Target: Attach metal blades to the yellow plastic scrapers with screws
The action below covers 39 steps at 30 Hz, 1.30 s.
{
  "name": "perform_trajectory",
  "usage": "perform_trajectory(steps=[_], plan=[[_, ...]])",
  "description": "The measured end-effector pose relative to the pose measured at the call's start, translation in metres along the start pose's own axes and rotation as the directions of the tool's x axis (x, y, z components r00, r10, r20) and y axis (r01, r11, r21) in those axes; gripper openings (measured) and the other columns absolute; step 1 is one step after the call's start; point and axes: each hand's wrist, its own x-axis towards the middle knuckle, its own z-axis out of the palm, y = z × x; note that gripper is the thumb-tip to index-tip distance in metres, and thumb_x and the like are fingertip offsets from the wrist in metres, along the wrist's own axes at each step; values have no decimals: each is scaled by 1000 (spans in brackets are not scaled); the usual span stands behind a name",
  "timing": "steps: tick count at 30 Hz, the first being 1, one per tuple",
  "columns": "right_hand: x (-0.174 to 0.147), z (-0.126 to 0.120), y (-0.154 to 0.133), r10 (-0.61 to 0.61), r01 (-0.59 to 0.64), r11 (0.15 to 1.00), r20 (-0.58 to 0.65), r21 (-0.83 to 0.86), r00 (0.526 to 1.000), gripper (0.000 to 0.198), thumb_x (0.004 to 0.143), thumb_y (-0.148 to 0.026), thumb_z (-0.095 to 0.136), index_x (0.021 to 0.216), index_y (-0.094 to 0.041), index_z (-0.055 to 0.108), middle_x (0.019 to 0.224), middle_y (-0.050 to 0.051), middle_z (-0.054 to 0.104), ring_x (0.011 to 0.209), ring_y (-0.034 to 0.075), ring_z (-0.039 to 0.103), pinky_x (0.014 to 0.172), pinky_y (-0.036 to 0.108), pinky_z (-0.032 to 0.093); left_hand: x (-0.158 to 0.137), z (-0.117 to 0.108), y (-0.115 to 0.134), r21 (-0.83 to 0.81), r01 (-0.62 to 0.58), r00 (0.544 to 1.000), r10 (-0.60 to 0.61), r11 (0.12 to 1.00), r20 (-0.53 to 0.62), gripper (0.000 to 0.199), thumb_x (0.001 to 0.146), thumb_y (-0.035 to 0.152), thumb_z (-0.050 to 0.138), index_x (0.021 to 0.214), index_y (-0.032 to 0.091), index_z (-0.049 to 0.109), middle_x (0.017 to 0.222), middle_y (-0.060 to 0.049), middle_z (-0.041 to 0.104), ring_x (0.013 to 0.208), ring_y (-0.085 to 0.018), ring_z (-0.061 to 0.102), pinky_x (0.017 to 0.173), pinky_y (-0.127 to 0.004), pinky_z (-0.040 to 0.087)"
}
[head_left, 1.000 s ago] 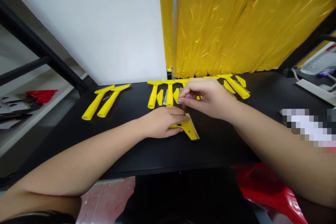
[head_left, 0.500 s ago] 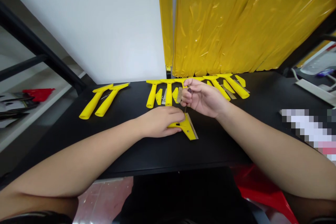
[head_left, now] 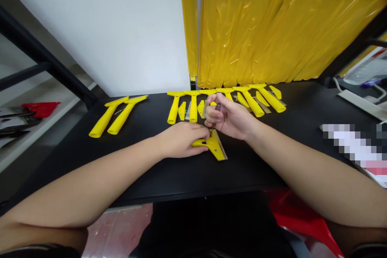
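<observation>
My left hand is closed round the handle of a yellow scraper, pressing it flat on the black table. The scraper's head points right, with a metal blade along its edge and a small hole in its face. Above it, my right hand grips a screwdriver with a dark handle, held upright. Its thin shaft meets the upper part of the scraper's head, close to my left fingertips; the tip itself is hard to make out.
Along the back of the black table lie several yellow scraper handles with loose yellow cover plates and metal blades. Two scrapers lie at the left. Yellow plastic sheeting and a white panel stand behind.
My right hand has dipped slightly and its fingers have curled further round the screwdriver. My left hand and the scraper stay in place; the view has shifted a little.
</observation>
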Motion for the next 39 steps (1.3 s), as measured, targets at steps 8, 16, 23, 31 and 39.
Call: perform_trajectory(steps=[8,16,23,31,39], plan=[[3,-2,5,-118,117,993,-14,-32,993,28,94,-39,79,81,-19,63,82,-1,57,76,13,54,80,30,55,-1,0,0,7,20,1000,-20,1000,4,21,98,37,69,110,21,66,110,-7,76,100,-25,75,87,-35,57],[2,1,12,-164,164,985,6,-50,986,20,101,-45,70,101,-27,60,64,-10,38,56,11,33,69,27,50,0,0,-1,7,6,1000,-6,1000,10,23,100,39,67,114,21,68,116,-7,77,105,-26,75,93,-37,58],[4,-4,10,-225,222,970,-14,-102,974,20,96,-35,75,89,-23,60,96,0,62,83,14,57,80,30,55,-1,1,-2,27,10,1000,-10,1000,0,27,101,40,66,122,23,68,121,-8,77,109,-27,75,95,-39,59],[-2,0,9,-111,118,989,73,-93,991,23,102,-47,67,108,-26,63,67,-8,40,59,12,36,69,28,49,-1,0,0,45,-9,1000,9,999,-9,28,101,38,66,124,23,71,118,-8,77,105,-26,75,92,-38,60],[2,3,10,-151,151,983,7,-106,988,35,95,-47,77,80,-21,59,83,-1,55,78,15,54,78,31,54,0,-1,0,13,-48,999,48,999,-8,31,102,36,65,131,24,69,128,-8,76,117,-27,72,101,-41,58]])
